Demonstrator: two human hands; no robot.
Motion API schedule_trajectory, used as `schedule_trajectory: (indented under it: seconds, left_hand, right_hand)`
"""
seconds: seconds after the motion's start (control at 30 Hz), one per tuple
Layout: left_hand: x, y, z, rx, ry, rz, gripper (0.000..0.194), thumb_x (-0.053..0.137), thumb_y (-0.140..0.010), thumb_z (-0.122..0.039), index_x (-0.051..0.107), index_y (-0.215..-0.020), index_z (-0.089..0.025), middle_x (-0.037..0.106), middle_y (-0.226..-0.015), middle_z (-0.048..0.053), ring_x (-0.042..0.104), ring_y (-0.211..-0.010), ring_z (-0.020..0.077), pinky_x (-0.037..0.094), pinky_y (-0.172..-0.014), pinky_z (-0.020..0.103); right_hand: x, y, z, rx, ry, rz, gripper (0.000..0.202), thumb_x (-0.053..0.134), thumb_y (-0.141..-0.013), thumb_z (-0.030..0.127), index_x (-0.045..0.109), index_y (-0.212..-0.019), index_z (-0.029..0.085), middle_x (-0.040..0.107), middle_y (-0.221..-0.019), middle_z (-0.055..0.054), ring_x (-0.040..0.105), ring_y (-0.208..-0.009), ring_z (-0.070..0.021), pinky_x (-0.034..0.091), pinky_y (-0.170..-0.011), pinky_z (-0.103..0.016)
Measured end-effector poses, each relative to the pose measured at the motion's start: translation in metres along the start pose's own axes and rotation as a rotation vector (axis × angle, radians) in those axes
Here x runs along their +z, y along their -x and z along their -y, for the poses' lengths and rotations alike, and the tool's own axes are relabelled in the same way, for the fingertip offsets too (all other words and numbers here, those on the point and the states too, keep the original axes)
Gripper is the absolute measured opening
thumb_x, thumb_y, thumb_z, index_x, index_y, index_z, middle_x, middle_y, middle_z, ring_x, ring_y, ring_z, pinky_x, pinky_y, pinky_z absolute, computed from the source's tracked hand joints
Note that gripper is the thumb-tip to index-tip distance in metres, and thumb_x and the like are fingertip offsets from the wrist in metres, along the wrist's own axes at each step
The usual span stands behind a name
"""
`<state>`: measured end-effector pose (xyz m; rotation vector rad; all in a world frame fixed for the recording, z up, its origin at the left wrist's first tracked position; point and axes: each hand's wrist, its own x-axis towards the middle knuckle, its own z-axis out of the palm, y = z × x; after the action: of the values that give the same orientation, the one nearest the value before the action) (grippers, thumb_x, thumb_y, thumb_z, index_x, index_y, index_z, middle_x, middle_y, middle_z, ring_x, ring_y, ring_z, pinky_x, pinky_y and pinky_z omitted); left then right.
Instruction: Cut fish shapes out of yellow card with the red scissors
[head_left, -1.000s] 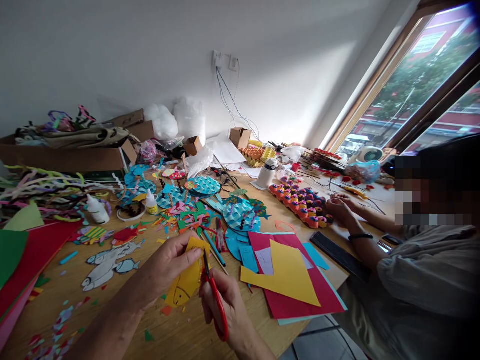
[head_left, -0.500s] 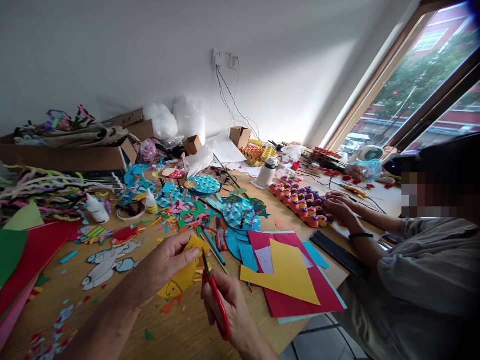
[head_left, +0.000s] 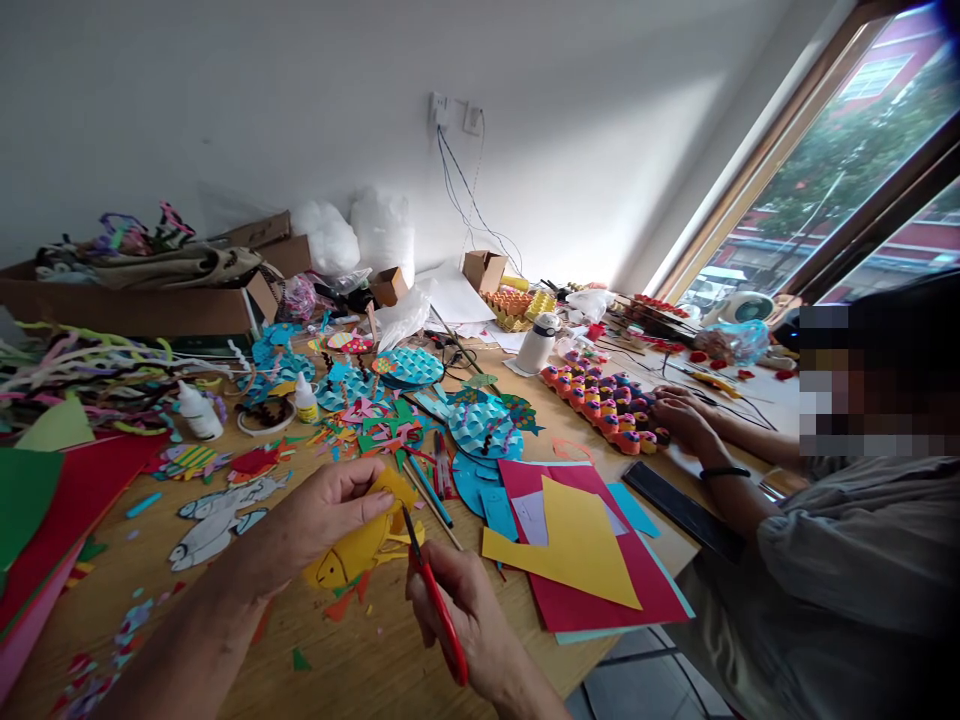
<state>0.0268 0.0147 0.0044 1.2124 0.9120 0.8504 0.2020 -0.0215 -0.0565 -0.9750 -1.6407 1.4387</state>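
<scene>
Pinched between the thumb and fingers of my left hand point(head_left: 337, 515) is a yellow paper fish point(head_left: 346, 553) with a drawn eye and gill line. My right hand point(head_left: 461, 615) grips red-handled scissors point(head_left: 442, 620), whose dark blades point up at the fish's edge near my left thumb. Whether the blades are fully closed is hard to make out. Orange and green paper scraps point(head_left: 341, 606) lie on the wooden table below the fish.
Yellow paper point(head_left: 589, 540) lies on red sheets point(head_left: 652, 590) at the right. White paper fish point(head_left: 217, 530) and glue bottles point(head_left: 199, 412) lie left. Beyond are blue paper-scale crafts point(head_left: 484, 425) and a painted egg tray point(head_left: 600, 405), where another person's hands point(head_left: 682, 415) work.
The yellow fish has tilted slightly and shows more of its body. My right hand and the scissors have shifted a little right and down. The whole view has moved slightly.
</scene>
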Motion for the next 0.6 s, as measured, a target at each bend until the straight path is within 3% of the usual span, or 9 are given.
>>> schedule_trajectory:
  seconds: [0.33, 0.6]
  left_hand:
    - [0.0013, 0.0008, 0.0043, -0.033, -0.064, 0.004, 0.016, 0.060, -0.077, -0.034, 0.063, -0.080, -0.018, 0.063, -0.074, 0.000, 0.057, -0.067, 0.0144, 0.043, -0.060, 0.023]
    - [0.0029, -0.0002, 0.0038, -0.018, -0.030, 0.033, 0.015, 0.061, -0.076, -0.033, 0.063, -0.079, -0.018, 0.063, -0.074, 0.000, 0.059, -0.071, 0.0161, 0.045, -0.064, 0.024]
  right_hand:
    - [0.0013, -0.0025, 0.0055, 0.016, -0.028, -0.024, 0.053, 0.043, -0.078, 0.068, 0.038, -0.057, 0.020, 0.035, -0.046, 0.007, 0.030, -0.041, -0.0075, 0.024, -0.039, -0.019]
    - [0.0021, -0.0038, 0.0056, 0.003, -0.037, -0.025, 0.051, 0.043, -0.079, 0.066, 0.038, -0.057, 0.020, 0.035, -0.046, 0.007, 0.030, -0.040, -0.0071, 0.023, -0.038, -0.019]
